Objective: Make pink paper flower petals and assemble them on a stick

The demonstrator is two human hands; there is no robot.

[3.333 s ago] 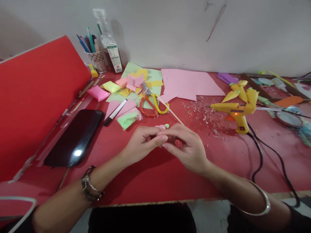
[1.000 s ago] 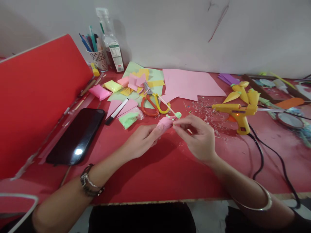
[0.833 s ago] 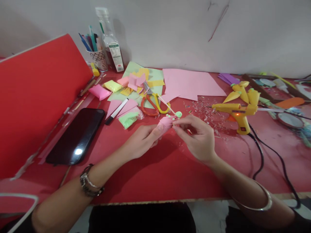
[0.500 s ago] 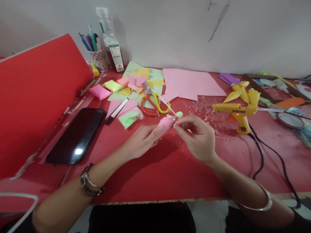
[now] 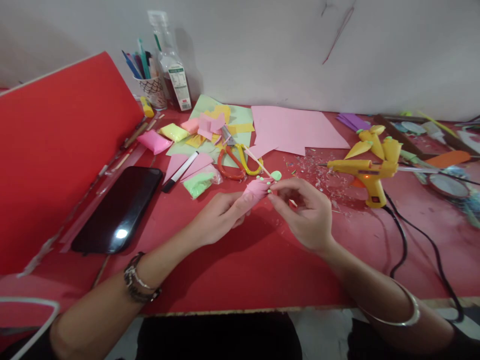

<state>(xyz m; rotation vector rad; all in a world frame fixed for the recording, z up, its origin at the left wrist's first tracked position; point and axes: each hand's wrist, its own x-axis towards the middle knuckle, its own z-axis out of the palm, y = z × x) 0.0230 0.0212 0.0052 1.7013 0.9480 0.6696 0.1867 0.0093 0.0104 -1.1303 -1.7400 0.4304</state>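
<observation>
My left hand is closed around a rolled pink paper piece with several small green clay dots along its far end. At that end, my right hand pinches thumb and forefinger at a tiny green clay ball. The fingertips partly hide the contact. Just beyond the paper piece is a larger green clay lump, at the end of a thin pale stick. Whether the stick touches the pink piece I cannot tell. Scissors with red and yellow handles lie behind my left hand.
A yellow glue gun with its light lit stands at right, its black cable trailing forward. Yellow paper cones sit behind it. Leftward lie a phone, a marker and clay packets. Pink sheets lie by the wall.
Both hands stay in nearly the same place. The right fingertips and the green clay lump have shifted only very slightly.
</observation>
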